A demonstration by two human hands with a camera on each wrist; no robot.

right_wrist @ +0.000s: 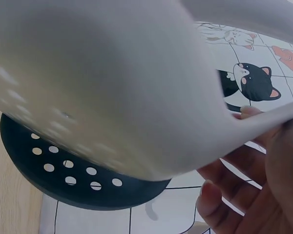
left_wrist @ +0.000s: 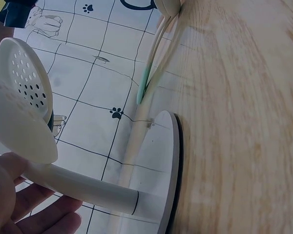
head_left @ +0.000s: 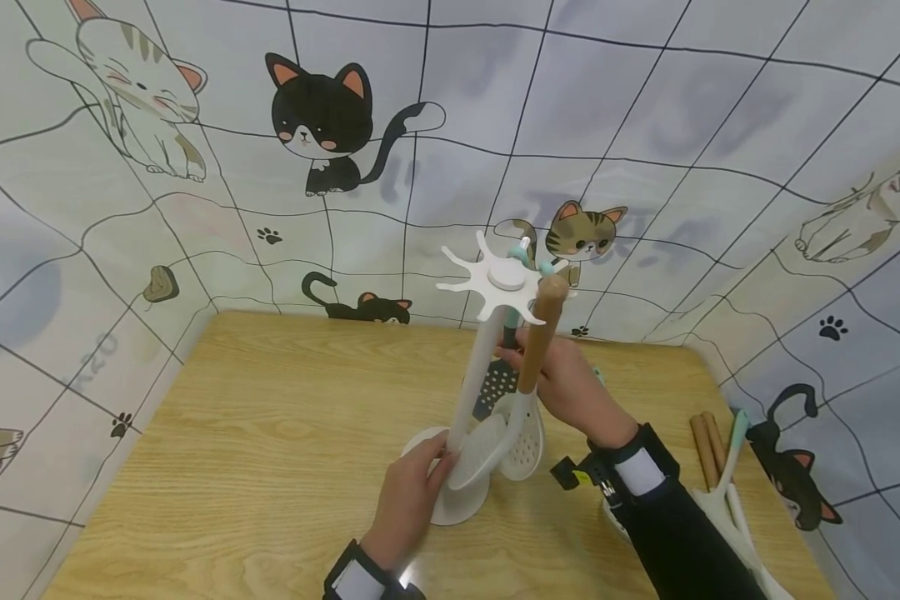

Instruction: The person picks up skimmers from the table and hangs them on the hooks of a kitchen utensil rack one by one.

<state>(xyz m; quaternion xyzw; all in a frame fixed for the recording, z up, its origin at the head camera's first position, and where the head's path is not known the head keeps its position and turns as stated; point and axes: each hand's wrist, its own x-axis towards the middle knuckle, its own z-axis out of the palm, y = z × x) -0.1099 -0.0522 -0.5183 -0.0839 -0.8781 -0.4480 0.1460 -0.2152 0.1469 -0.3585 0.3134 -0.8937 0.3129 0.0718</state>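
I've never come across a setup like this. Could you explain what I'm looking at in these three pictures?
There is no robot: a person works with two bare hands. The wide picture comes from a camera on the head, looking forward and down; the other two come from the left and right wrists.

The left hand grips the pole of a white stand with a hooked top. Around the pole are a white spoon with a wooden handle, a white perforated spoon and a dark perforated utensil. The right hand is among them; exactly what it grips is hard to tell.

More utensils rest at the right of the wooden table.
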